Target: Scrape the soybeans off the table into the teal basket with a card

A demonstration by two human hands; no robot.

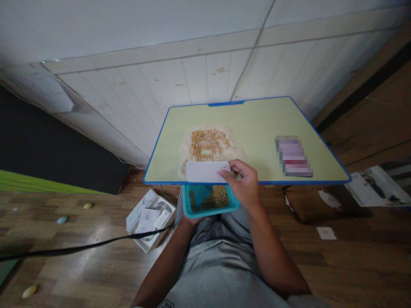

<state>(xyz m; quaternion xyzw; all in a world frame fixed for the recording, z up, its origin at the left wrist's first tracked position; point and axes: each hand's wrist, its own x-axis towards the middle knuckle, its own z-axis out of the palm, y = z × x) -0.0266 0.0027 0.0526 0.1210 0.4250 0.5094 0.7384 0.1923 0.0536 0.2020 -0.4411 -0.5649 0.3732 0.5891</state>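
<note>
My right hand [242,182] pinches the right end of a flat white plastic card [207,172], which stands on edge at the front of the table. Just behind the card lies a spread of golden round soybeans [205,141] amid white rice grains [236,150]. Below the table's front edge, a teal plastic basket [211,212] is held up over my lap by my left hand [192,220]. That hand is mostly hidden under the basket, its fingers out of sight. More soybeans [220,195] lie inside, heaped toward the right.
The pale green folding table [257,117] has a blue rim and stands against a panelled wall. A phone [293,156], pixelated, lies on its right side. An open white box [150,218] sits on the floor at left, with a black strap [96,244] running across.
</note>
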